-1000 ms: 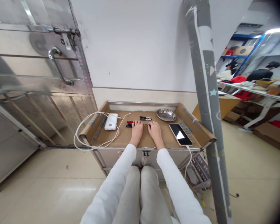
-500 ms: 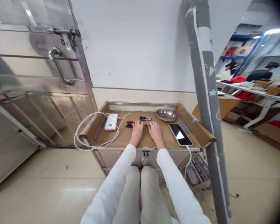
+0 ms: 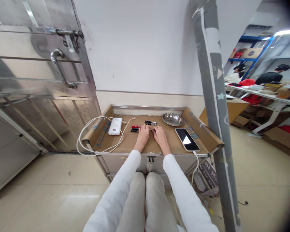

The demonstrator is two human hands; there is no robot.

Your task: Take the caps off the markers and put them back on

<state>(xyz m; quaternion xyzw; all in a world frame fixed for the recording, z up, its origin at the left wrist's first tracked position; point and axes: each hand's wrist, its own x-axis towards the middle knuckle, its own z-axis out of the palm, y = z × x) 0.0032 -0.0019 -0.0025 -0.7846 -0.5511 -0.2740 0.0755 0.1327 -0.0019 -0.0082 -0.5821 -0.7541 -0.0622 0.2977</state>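
Note:
Both my hands rest palm down on the cardboard-lined tray top (image 3: 125, 143), close together with fingers pressed together. The fingertips of my left hand (image 3: 143, 136) lie by the right ends of a red marker (image 3: 135, 126) and a black marker (image 3: 134, 130). My right hand (image 3: 160, 136) sits just beside it. The two sets of fingertips meet over a small dark thing that is too small to name. Two more black markers (image 3: 150, 122) lie just beyond the hands.
A steel bowl (image 3: 172, 119) stands at the back right, and a phone (image 3: 187, 139) with a lit screen lies to the right. On the left are a white power bank (image 3: 115, 126) and a looped white cable (image 3: 90, 143). A grey padded post (image 3: 214, 96) rises on the right. People sit far right.
My hands have slid slightly forward and closer together, and the fingertips now nearly touch. Nothing else on the tray has moved.

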